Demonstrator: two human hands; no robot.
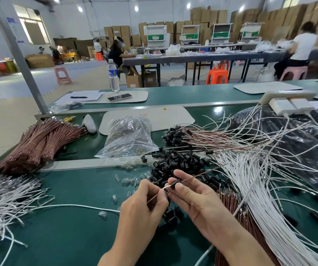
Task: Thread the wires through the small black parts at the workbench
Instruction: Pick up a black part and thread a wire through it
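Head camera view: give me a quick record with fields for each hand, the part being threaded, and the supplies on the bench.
Left hand: pinches two wires, one white, one brown
Right hand: holds a small black part between thumb and fingers
Brown wire: extends past the part, up to the right
Loose black parts: pile beyond the hands
White wires: fanned out at right
Brown wire bundles: far left
Bench: green surface

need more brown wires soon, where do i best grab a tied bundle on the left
Grip a brown wire bundle around its banded middle, from above: it lies flat, and the yellow band holds the wires together there.
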